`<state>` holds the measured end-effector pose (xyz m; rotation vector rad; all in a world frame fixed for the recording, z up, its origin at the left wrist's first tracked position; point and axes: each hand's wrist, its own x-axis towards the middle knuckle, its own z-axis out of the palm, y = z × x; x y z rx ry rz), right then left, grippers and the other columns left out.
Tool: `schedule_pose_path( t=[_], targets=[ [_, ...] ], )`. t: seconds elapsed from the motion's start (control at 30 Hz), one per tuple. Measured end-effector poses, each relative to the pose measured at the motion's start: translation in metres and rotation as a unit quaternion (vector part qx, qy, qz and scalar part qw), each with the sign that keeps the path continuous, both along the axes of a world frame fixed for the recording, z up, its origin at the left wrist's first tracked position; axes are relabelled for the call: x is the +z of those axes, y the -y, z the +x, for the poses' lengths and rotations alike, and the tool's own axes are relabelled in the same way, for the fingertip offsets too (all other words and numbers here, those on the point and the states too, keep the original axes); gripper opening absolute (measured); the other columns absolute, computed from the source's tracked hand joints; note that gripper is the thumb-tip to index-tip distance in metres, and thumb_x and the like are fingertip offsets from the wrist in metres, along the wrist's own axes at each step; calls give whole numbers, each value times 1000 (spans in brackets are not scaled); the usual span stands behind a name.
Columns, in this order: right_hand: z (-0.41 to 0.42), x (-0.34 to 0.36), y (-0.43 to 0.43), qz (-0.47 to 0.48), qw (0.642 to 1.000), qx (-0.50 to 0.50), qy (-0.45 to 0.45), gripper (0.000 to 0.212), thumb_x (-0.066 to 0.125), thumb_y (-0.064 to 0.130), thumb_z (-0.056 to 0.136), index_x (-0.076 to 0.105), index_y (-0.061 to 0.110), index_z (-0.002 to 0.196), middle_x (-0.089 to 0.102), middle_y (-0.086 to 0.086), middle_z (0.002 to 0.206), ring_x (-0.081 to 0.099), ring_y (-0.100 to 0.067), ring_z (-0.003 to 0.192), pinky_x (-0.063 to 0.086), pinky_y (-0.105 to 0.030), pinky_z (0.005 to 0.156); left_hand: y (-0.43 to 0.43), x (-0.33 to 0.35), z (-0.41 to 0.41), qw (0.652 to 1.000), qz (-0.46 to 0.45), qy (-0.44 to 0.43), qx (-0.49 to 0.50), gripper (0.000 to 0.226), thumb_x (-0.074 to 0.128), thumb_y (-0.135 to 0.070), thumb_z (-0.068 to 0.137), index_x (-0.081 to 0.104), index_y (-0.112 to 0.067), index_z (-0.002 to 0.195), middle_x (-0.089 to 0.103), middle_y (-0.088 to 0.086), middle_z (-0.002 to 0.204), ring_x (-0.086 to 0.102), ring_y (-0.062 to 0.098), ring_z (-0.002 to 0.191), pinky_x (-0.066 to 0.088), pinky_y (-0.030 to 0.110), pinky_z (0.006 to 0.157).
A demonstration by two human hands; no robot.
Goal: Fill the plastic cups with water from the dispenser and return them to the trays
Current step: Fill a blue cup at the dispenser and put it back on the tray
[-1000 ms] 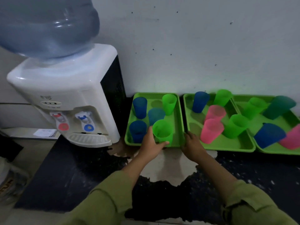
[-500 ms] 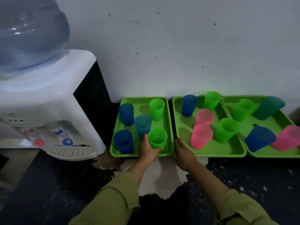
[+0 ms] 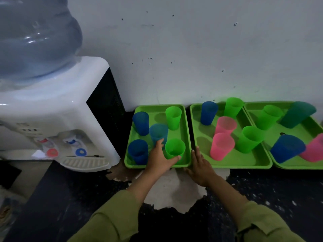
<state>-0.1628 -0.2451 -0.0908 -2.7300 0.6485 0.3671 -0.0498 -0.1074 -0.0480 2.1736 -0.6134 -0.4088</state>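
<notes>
In the left tray (image 3: pixel 158 107), front right: my left hand (image 3: pixel 160 159) grasps the green cup (image 3: pixel 174 147) (upright); right hand (image 3: pixel 199 166) released, flat beside that tray's corner.

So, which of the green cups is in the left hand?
The green cup at the near right corner of the leftmost tray: only this one has the left hand around it.

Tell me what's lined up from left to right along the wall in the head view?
Water dispenser → left tray → middle tray → right tray.
</notes>
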Motion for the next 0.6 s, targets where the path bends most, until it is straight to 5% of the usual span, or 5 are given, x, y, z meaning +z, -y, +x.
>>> schedule_pose_path(
  t=[0.23, 0.43, 0.6],
  targets=[
    [-1, -4, -3, -5, 1000, -3, -23, 92, 30, 60, 92, -19, 3, 144, -30, -18, 150, -6, -32, 145, 10, -41, 117, 3, 46, 41, 986, -39, 164, 13, 42, 58, -31, 88, 46, -10, 122, 54, 10, 124, 53, 23, 114, 45, 38, 93],
    [-1, -4, -2, 10, 1000, -2, -25, 92, 32, 60, 92, -20, 5, 144, -32, -16, 150, -9, -32, 145, 7, -42, 117, 28, 33, 87, 963, 230, 129, -53, 85, 69, -43, 77, 25, -7, 140, 34, 16, 141, 33, 34, 130, 35, 43, 105],
    [-2, -6, -2, 14, 1000, -2, -23, 94, 36, 58, 91, -22, 6, 143, -34, -16, 148, -10, -32, 144, 6, -42, 117, 29, 19, 100, 968, 227, 96, -56, 88, 75, -47, 70, 34, -3, 134, 44, 17, 133, 47, 33, 118, 44, 41, 93]
  ],
)
